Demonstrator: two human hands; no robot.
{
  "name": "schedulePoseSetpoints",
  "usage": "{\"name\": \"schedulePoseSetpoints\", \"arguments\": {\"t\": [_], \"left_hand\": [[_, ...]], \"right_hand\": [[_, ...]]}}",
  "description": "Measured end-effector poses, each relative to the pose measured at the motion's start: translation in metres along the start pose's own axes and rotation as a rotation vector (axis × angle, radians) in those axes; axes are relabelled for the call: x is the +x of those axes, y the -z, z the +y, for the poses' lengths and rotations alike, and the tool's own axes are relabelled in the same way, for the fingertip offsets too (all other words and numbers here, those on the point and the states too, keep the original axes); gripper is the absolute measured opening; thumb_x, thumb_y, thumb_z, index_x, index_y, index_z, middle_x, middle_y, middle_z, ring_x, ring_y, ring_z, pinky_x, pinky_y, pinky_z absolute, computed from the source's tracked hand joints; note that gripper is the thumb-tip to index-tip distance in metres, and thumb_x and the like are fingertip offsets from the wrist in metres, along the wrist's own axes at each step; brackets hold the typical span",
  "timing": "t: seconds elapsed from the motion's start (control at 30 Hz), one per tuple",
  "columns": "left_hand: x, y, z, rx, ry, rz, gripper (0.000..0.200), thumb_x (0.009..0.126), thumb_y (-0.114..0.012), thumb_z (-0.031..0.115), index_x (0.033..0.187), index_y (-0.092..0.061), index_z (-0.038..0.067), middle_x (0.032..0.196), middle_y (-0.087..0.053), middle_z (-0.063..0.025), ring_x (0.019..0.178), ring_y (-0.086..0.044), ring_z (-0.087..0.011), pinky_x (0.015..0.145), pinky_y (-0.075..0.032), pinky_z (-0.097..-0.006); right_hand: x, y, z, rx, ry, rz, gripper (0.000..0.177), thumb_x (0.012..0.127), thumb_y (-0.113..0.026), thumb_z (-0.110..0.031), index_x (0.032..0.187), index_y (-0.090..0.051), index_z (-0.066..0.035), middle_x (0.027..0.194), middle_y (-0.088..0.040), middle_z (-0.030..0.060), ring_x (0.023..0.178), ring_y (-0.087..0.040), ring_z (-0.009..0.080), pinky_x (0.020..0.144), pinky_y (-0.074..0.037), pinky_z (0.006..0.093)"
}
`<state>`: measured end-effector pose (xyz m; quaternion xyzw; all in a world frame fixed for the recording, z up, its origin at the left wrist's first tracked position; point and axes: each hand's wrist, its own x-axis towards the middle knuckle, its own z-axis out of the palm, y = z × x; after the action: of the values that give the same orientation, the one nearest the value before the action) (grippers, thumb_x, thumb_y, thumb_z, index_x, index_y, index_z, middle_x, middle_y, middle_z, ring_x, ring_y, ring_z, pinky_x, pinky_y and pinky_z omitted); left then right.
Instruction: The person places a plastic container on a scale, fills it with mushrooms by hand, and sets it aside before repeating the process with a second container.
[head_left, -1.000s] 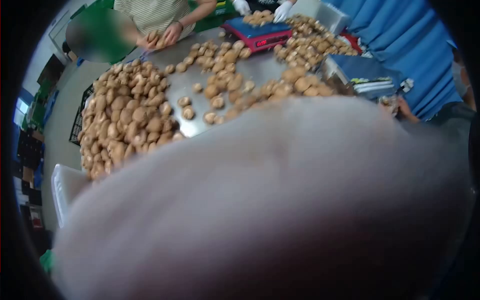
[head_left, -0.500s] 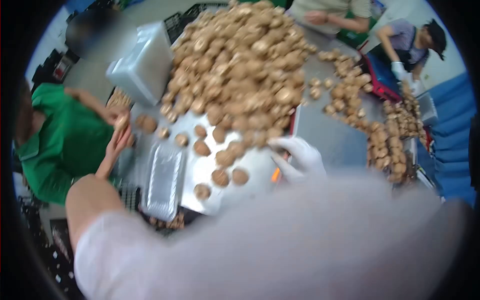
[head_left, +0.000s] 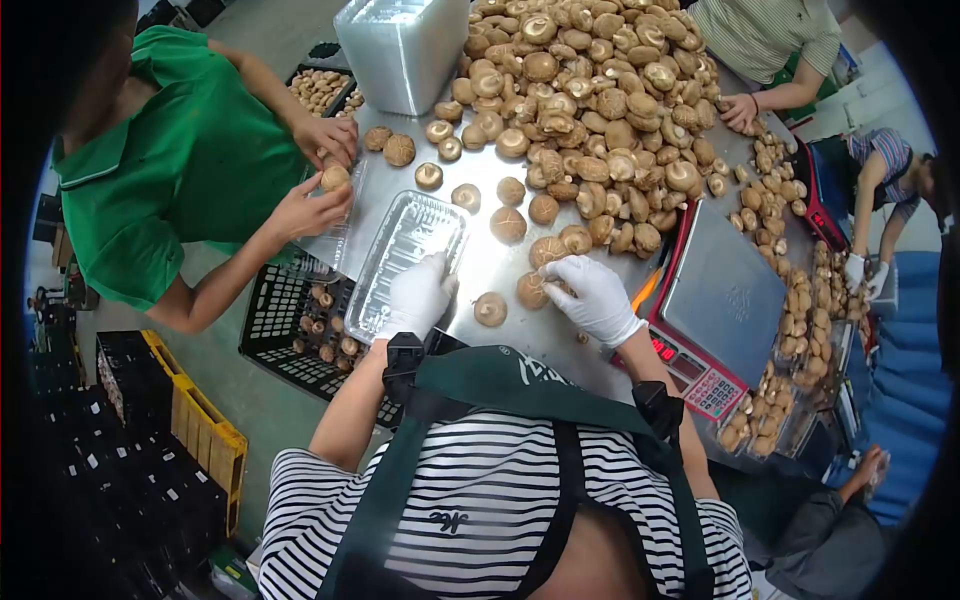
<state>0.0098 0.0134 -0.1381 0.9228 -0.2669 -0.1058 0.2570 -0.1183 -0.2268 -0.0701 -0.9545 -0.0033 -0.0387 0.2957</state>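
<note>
Touching, or very nearly touching, the edge of a brown mushroom (head_left: 529, 290) just right of the middle of the frame with the bent fingertips of the white-gloved right hand (head_left: 595, 298); impossible to say from above whether pinched on the cap or merely laid against it. Probably light, firm yet slightly spongy, easy enough to grip through a glove, and apt to bruise or split under a hard squeeze; best taken gently by opposite edges of the cap. Set immediately left of those fingertips, on the tabletop (head_left: 478, 262). Covering the near right part of a clear plastic tray (head_left: 395, 240), left of the middle, with the left hand (head_left: 418, 297), also gloved; hard to make out whether gripping the rim or only pressing down. Likely thin, springy and prone to slide on smooth metal, so best steadied by the rim. Flanked farther out by loose caps (head_left: 547, 250) just above the mushroom, then by a red-edged scale (head_left: 725, 290) right of the right hand, a black crate (head_left: 290, 320) below and left of the tray, a big heap of mushrooms (head_left: 600, 110) at upper middle, and stacked containers (head_left: 400, 55) at upper left.
</note>
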Motion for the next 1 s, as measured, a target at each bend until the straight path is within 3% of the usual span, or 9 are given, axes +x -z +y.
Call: {"name": "schedulePoseSetpoints", "arguments": {"t": [0.17,0.37,0.5,0.6,0.67,0.77,0.9,0.97,1.0], "left_hand": [[0.008,0.009,-0.003,-0.111,0.115,-0.119,0.024,0.083,-0.069,0.028,0.089,-0.063,0.005,0.083,-0.067,-0.016,0.081,-0.065,-0.035,0.072,-0.05,-0.0428],[0.012,0.005,-0.011,-0.212,0.124,-0.124,0.021,0.084,-0.067,0.025,0.084,-0.065,0.004,0.081,-0.066,-0.0171,0.08,-0.065,-0.0355,0.07,-0.05,-0.0433],[0.007,0.003,-0.009,-0.108,0.041,0.012,0.019,0.086,-0.065,0.023,0.086,-0.064,0.005,0.082,-0.066,-0.0168,0.075,-0.064,-0.037,0.068,-0.049,-0.0453],[-0.002,0.015,0.0,0.055,-0.142,0.215,0.012,0.084,-0.065,0.018,0.084,-0.061,0.007,0.077,-0.064,-0.0129,0.069,-0.064,-0.033,0.062,-0.05,-0.042],[-0.007,0.046,0.025,0.158,-0.276,0.343,0.009,0.082,-0.066,0.012,0.079,-0.058,0.009,0.071,-0.061,-0.0106,0.064,-0.062,-0.0299,0.058,-0.049,-0.0394],[-0.005,0.088,0.069,0.131,-0.425,0.366,0.01,0.081,-0.068,0.01,0.081,-0.058,0.008,0.073,-0.06,-0.0092,0.065,-0.062,-0.0291,0.058,-0.048,-0.0379],[0.015,0.093,0.136,-0.017,-0.721,0.242,0.011,0.081,-0.069,0.011,0.089,-0.062,0.007,0.078,-0.061,-0.0096,0.071,-0.062,-0.0265,0.064,-0.049,-0.0343],[0.033,0.085,0.153,-0.169,-0.817,0.232,0.018,0.082,-0.069,0.011,0.098,-0.063,0.006,0.085,-0.062,-0.0104,0.078,-0.062,-0.0259,0.071,-0.05,-0.0328],[0.037,0.084,0.157,-0.246,-0.863,0.231,0.022,0.082,-0.069,0.012,0.103,-0.063,0.006,0.089,-0.063,-0.0108,0.081,-0.063,-0.0255,0.074,-0.05,-0.0321]], "right_hand": [[-0.005,0.001,0.005,-0.016,0.039,0.051,0.018,0.085,-0.064,-0.021,0.097,-0.063,-0.009,0.088,-0.063,0.0102,0.086,-0.062,0.0295,0.076,-0.05,0.0403],[-0.022,0.011,0.007,-0.002,0.011,0.103,0.018,0.085,-0.065,-0.02,0.099,-0.063,-0.009,0.09,-0.063,0.0097,0.086,-0.062,0.0287,0.075,-0.05,0.0391],[-0.029,0.02,0.008,0.038,-0.021,0.151,0.017,0.085,-0.065,-0.02,0.099,-0.066,-0.01,0.087,-0.063,0.0099,0.083,-0.063,0.0288,0.073,-0.051,0.0378],[-0.033,0.038,0.004,0.04,-0.041,0.212,0.013,0.085,-0.065,-0.018,0.095,-0.068,-0.01,0.085,-0.064,0.0093,0.083,-0.064,0.0281,0.073,-0.051,0.038],[-0.034,0.048,0.006,0.006,0.039,0.335,0.025,0.082,-0.067,-0.017,0.106,-0.065,-0.012,0.098,-0.065,0.0092,0.09,-0.063,0.0284,0.079,-0.051,0.0368],[-0.019,0.075,-0.02,-0.2,0.169,0.497,0.04,0.079,-0.07,-0.019,0.118,-0.06,-0.014,0.112,-0.062,0.0078,0.106,-0.058,0.0289,0.093,-0.046,0.0396],[0.012,0.094,-0.038,-0.473,0.347,0.488,0.032,0.078,-0.069,-0.02,0.108,-0.061,-0.013,0.104,-0.061,0.0055,0.104,-0.056,0.0266,0.095,-0.043,0.0408],[0.01,0.103,-0.021,-0.545,0.394,0.356,0.025,0.078,-0.069,-0.02,0.101,-0.061,-0.013,0.096,-0.06,0.0047,0.098,-0.058,0.0257,0.093,-0.044,0.0402],[0.002,0.108,-0.012,-0.57,0.416,0.456,0.018,0.077,-0.068,-0.018,0.092,-0.059,-0.013,0.086,-0.057,0.0036,0.09,-0.058,0.025,0.087,-0.045,0.0377]]}}
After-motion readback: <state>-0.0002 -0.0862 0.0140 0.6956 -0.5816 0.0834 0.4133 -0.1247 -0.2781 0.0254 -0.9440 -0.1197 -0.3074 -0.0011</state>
